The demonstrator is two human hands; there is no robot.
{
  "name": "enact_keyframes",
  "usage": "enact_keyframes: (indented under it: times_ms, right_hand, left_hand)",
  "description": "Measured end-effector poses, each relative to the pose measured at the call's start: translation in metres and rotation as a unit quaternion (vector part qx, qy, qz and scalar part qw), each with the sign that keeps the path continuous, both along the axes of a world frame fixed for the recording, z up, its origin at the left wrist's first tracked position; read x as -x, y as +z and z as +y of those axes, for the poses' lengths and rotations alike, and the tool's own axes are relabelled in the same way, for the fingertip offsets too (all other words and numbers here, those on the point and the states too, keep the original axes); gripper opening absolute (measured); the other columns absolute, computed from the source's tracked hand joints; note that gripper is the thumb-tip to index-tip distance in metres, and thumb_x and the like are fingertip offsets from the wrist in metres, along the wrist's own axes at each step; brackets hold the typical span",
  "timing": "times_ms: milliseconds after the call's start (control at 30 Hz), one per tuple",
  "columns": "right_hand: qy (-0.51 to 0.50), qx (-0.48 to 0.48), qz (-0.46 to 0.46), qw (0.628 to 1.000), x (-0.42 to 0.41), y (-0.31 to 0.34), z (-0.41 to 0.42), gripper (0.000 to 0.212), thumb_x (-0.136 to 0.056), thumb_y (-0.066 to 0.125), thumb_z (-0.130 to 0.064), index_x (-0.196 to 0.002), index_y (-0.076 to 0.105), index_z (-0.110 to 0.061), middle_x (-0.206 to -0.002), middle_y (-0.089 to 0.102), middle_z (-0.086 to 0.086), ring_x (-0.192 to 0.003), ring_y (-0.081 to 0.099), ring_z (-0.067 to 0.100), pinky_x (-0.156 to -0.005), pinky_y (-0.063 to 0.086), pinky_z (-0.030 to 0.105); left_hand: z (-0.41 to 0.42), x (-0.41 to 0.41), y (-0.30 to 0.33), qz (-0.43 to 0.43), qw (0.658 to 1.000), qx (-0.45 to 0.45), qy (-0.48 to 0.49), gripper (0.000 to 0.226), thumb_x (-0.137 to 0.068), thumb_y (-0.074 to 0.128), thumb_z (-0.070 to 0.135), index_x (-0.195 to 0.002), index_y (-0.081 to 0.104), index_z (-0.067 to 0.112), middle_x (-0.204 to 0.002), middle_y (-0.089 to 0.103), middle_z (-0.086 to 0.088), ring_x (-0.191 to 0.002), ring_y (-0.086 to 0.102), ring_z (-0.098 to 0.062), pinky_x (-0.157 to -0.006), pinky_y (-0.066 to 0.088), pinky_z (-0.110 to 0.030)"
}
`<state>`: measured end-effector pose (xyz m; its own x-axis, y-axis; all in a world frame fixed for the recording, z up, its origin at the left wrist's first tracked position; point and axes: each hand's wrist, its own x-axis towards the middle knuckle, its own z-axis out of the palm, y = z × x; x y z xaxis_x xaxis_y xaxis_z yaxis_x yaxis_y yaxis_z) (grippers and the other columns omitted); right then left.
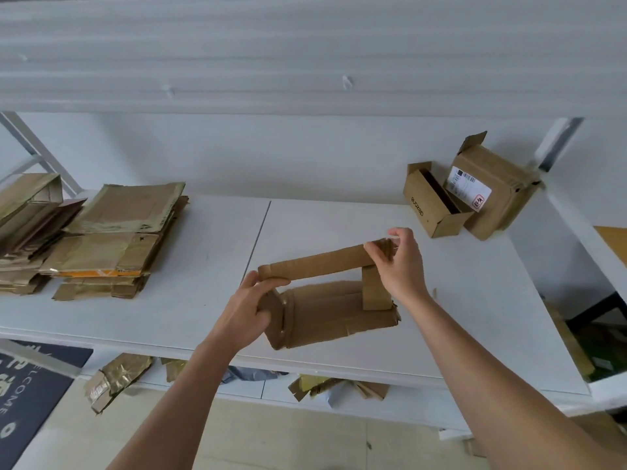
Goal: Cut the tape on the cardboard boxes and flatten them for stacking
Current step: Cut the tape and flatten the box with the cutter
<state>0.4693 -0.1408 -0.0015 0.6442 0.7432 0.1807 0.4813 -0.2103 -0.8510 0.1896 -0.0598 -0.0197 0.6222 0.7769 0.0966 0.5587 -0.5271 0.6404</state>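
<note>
Hands (pixel 249 308) (pixel 398 262) grip box (pixel 325 313), lengthwise left-right.

Two hands (pixel 244 313) (pixel 398 262), one opened box (pixel 325 300), two upright boxes (pixel 431 205) (pixel 492 191).

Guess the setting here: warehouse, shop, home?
Likely a small packing or storage room, not certain. Clues: white metal shelving as the work surface, a stack of flattened cardboard on it, and opened shipping boxes, one bearing a courier label. A welcome mat lies on the floor.
</note>
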Motion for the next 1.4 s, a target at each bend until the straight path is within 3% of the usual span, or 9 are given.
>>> enact_keyframes:
  times_ms: [167, 433, 733, 900, 1000, 1100, 1200, 1300, 1400]
  right_hand:
    - [-0.039, -0.061, 0.093, 0.993, 0.017, -0.032, -0.022, 0.079, -0.084, 0.068, -0.050, -0.145, 0.027, -0.022, -0.132, 0.039, 0.000, -0.116, 0.047, 0.017, -0.084, 0.049, 0.022]
    - [-0.097, 0.123, -0.013, 0.988, 0.028, -0.043, -0.006, 0.096, -0.072, 0.086, -0.037, -0.144, 0.027, -0.019, -0.139, 0.045, 0.011, -0.127, 0.047, 0.032, -0.088, 0.053, 0.046]
    - [0.131, 0.086, 0.040, 0.987, -0.007, -0.029, -0.032, 0.052, -0.090, 0.062, -0.002, -0.132, 0.049, -0.029, -0.118, 0.053, -0.012, -0.116, 0.058, 0.017, -0.067, 0.043, -0.001]
    - [0.280, 0.186, -0.048, 0.941, -0.007, -0.039, -0.061, 0.065, -0.086, 0.062, 0.003, -0.136, 0.053, -0.039, -0.143, 0.045, -0.015, -0.093, 0.054, -0.013, -0.073, 0.051, 0.014]
    - [0.331, 0.306, -0.090, 0.888, 0.006, -0.065, -0.071, 0.065, -0.085, 0.060, 0.000, -0.139, 0.052, -0.035, -0.152, 0.032, -0.015, -0.126, 0.041, 0.000, -0.096, 0.041, 0.020]
    - [0.347, 0.383, -0.119, 0.848, 0.014, -0.078, -0.071, 0.059, -0.087, 0.057, -0.016, -0.141, 0.048, -0.037, -0.153, 0.024, -0.014, -0.140, 0.027, 0.013, -0.103, 0.040, 0.036]
    - [0.303, 0.381, -0.134, 0.863, 0.022, -0.075, -0.051, 0.031, -0.094, 0.048, -0.042, -0.117, 0.066, -0.030, -0.135, 0.041, -0.009, -0.118, 0.049, 0.014, -0.092, 0.045, 0.036]
    - [0.222, 0.341, -0.216, 0.888, 0.029, -0.083, -0.028, 0.047, -0.099, 0.040, -0.055, -0.093, 0.061, -0.014, -0.119, 0.048, 0.000, -0.089, 0.056, 0.015, -0.073, 0.049, 0.030]
    - [0.213, 0.345, -0.273, 0.873, 0.038, -0.108, -0.024, 0.056, -0.097, 0.044, -0.057, -0.133, 0.040, -0.015, -0.137, 0.036, 0.007, -0.126, 0.042, 0.025, -0.103, 0.042, 0.035]
  left_hand:
    - [0.002, -0.008, 0.004, -0.016, 1.000, 0.001, 0.003, 0.069, -0.072, 0.050, -0.017, -0.123, 0.058, 0.029, -0.124, 0.043, 0.007, -0.100, 0.050, -0.010, -0.075, 0.041, -0.002]
    - [0.002, -0.013, 0.013, -0.036, 0.998, 0.039, 0.013, 0.079, -0.080, 0.050, -0.018, -0.129, 0.033, 0.042, -0.132, 0.046, 0.008, -0.113, 0.050, -0.016, -0.087, 0.049, -0.021]
    - [0.009, 0.008, 0.018, -0.058, 0.992, 0.071, 0.085, 0.075, -0.077, 0.038, -0.021, -0.128, 0.028, 0.033, -0.117, 0.050, -0.007, -0.089, 0.058, -0.032, -0.071, 0.053, -0.047]
    - [-0.019, 0.037, -0.019, -0.213, 0.884, 0.328, 0.257, 0.059, -0.084, 0.029, -0.027, -0.125, 0.028, 0.015, -0.120, 0.063, -0.012, -0.094, 0.060, -0.033, -0.071, 0.052, -0.044]
    - [-0.031, 0.058, -0.044, -0.234, 0.808, 0.444, 0.308, 0.064, -0.083, 0.024, -0.027, -0.134, 0.034, 0.011, -0.122, 0.064, -0.013, -0.107, 0.059, -0.040, -0.090, 0.050, -0.054]
    - [-0.025, 0.061, -0.053, -0.190, 0.791, 0.480, 0.327, 0.064, -0.080, 0.028, -0.020, -0.134, 0.036, 0.013, -0.117, 0.064, -0.019, -0.096, 0.060, -0.037, -0.077, 0.052, -0.047]
    - [-0.022, 0.039, -0.056, -0.061, 0.844, 0.412, 0.339, 0.040, -0.095, 0.052, 0.009, -0.132, 0.039, 0.015, -0.113, 0.059, -0.017, -0.092, 0.060, -0.029, -0.071, 0.052, -0.038]
    - [-0.026, 0.007, -0.067, 0.215, 0.907, 0.213, 0.293, 0.048, -0.097, 0.051, 0.039, -0.133, 0.034, 0.014, -0.129, 0.043, -0.015, -0.114, 0.046, -0.032, -0.093, 0.044, -0.039]
    - [-0.032, -0.020, -0.083, 0.311, 0.918, 0.085, 0.229, 0.058, -0.094, 0.045, 0.028, -0.145, 0.018, 0.021, -0.147, 0.019, -0.011, -0.138, 0.019, -0.034, -0.117, 0.017, -0.049]
